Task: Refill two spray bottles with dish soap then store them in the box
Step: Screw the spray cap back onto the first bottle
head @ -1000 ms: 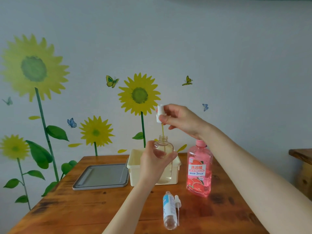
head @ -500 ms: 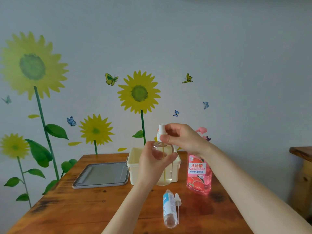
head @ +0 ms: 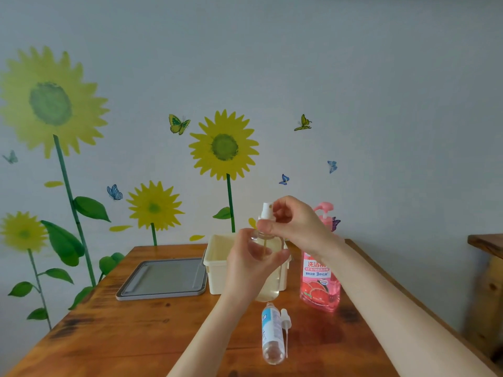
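Evidently capping the first refill, the left hand (head: 250, 265) grips the yellowish spray bottle (head: 268, 289) just near of the box (head: 217, 265) while the right hand (head: 296, 227) pinches its spray head (head: 266, 210), which probably needs twisting tight next.

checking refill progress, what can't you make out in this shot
All head view.
Neck of the held spray bottle: covered by the right hand pinching the spray head, so tightness is unknown.
Inside the box: hidden by its front wall, the left hand and the bottle.
The small bottle lying flat: label too small to read.
The dish soap bottle: label partly behind the right forearm.
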